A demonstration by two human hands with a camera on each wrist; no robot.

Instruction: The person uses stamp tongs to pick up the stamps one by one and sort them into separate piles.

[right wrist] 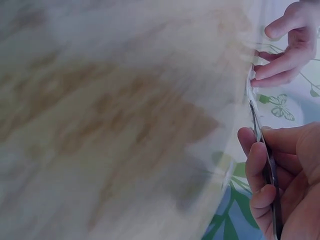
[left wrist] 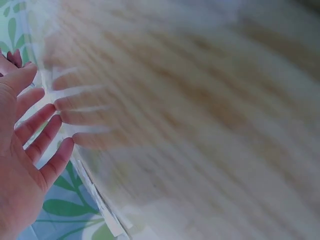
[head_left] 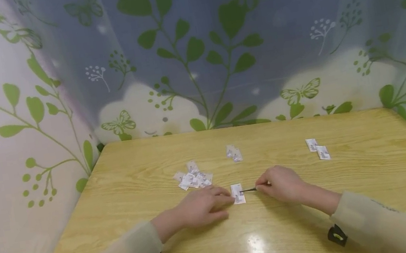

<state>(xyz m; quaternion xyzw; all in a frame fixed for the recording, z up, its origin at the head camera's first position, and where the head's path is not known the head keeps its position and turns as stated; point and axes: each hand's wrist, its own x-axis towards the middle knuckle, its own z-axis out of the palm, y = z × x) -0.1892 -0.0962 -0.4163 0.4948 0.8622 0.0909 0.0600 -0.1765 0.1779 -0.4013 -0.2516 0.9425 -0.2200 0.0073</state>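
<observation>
Here's a heap of printed packets (head_left: 191, 180) just past the left hand (head_left: 199, 206), whose fingers stretch straight, slightly spread, touching a lone white packet (head_left: 238, 195) at their tips on the bench (head_left: 133, 163); dark tweezers (head_left: 250, 190) reach it too, pinched between the right hand's (head_left: 283, 184) fingers.

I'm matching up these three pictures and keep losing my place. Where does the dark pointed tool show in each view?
Head: the dark pointed tool is just right of centre, lower half, in the right hand.
Left wrist: cannot be made out for certain.
Right wrist: right side, lower half.
Shared landmark: the left hand.
</observation>
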